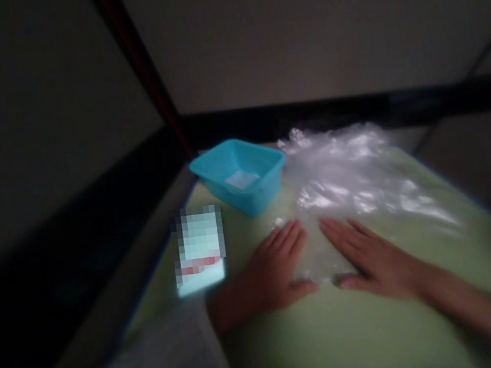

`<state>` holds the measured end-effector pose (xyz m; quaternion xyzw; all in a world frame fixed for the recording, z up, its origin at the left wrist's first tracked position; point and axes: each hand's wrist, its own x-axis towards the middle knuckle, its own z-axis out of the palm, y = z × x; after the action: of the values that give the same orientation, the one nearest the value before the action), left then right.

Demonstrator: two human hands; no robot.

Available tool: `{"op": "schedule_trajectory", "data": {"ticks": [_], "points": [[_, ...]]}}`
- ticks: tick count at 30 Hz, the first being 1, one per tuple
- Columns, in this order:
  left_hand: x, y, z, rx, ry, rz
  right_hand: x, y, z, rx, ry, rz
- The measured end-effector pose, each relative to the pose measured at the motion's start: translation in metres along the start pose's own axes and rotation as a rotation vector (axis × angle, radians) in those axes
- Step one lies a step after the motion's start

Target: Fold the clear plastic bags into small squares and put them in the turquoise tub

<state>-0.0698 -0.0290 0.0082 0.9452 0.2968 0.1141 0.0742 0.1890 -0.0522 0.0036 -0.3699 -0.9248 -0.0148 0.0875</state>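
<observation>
My left hand (280, 269) lies flat, palm down, with its fingers stretched out and the thumb apart. Opposite it, my right hand (366, 258) is also flat, its fingers pointing forward and inward. Between and under the two hands is a thin clear plastic sheet or bag (321, 255), faint against the yellow-green table top (336, 340); its exact outline is too blurred to tell. Just beyond my right hand spreads a heap of crumpled clear plastic bags (346, 165).
A turquoise plastic basin (251, 198) stands at the back left with a whitish flat piece (242, 179) inside. Left of my left hand lies a lit phone (203, 278), its screen partly pixelated. A wall (299, 34) rises behind the table.
</observation>
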Motion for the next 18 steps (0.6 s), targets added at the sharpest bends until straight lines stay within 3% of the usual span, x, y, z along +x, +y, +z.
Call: {"op": "schedule_trajectory", "data": {"ticks": [9,18], "points": [[0.0,0.005,0.001,-0.047,0.035,0.011,0.005,0.001,-0.01,0.047,0.057,-0.003],[-0.001,0.005,0.001,-0.084,0.002,0.025,-0.007,0.009,-0.052,0.154,0.022,-0.142]]}}
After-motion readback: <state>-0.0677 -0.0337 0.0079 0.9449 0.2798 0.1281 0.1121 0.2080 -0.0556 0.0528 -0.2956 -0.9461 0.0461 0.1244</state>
